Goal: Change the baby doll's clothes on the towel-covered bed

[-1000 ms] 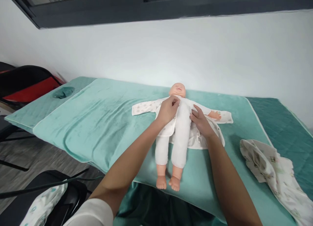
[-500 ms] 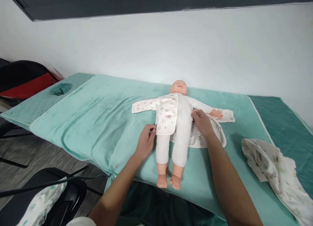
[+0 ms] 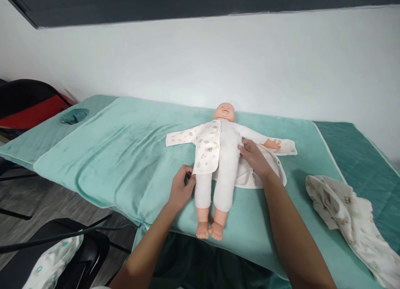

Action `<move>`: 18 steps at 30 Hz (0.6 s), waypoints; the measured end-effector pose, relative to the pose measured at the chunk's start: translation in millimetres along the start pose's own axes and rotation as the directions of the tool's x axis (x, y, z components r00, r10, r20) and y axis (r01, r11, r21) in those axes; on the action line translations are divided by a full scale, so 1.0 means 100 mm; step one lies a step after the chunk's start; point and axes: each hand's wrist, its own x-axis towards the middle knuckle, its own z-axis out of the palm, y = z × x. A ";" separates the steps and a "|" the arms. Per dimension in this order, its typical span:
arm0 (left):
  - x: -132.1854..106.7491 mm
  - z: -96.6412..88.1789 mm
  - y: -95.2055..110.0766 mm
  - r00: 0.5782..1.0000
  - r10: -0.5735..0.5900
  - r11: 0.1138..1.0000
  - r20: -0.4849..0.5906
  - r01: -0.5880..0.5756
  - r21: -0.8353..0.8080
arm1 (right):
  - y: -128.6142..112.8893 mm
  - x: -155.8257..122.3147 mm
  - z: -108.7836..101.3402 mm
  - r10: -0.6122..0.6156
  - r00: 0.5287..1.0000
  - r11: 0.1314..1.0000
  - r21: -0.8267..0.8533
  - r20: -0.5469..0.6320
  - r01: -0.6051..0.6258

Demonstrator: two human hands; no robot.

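A baby doll (image 3: 229, 155) with a white cloth body lies on its back, head toward the wall. A printed baby shirt (image 3: 207, 151) has both sleeves on the doll's arms; one front panel covers the chest, and the other lies spread on the bed, partly under the doll. My left hand (image 3: 182, 189) is closed at the shirt's lower side corner, thumb and fingers at its edge. Beside the doll's other flank, my right hand (image 3: 255, 158) has its fingers pinched together against the body. What sits between those fingertips is hidden.
The doll rests on a bed with a green cover (image 3: 131, 143), which has a face hole (image 3: 74, 116) at one end. Crumpled printed baby clothes (image 3: 350, 214) lie to the right. Black chairs stand at left, the nearer holding a printed cloth (image 3: 56, 260).
The doll has shifted slightly left, its feet now closer together. The whole view has also moved a little. Both hands stay at the doll's sides.
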 end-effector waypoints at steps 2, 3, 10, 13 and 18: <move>-0.03 -0.03 -0.01 0.996 0.085 0.996 -0.018 -0.085 0.013 | 0.01 0.00 -0.01 -0.041 0.998 0.999 -0.011 0.049 0.041; -0.03 -0.03 -0.01 0.990 0.128 0.992 -0.052 -0.127 0.022 | 0.00 0.00 -0.01 -0.062 0.996 0.998 -0.028 0.066 0.064; 0.30 0.02 0.12 0.968 0.249 0.965 -0.041 -0.244 0.091 | -0.12 -0.01 -0.19 -0.057 0.983 0.957 -0.289 -0.175 0.004; 0.55 0.09 0.21 0.963 0.227 0.960 0.143 -0.246 0.135 | -0.13 0.02 -0.41 -0.187 0.828 0.933 -0.360 -0.529 -0.019; 0.99 0.29 0.42 0.917 0.226 0.881 0.329 -0.336 0.332 | -0.04 0.06 -0.78 -0.217 0.654 0.914 -0.386 -0.725 -0.125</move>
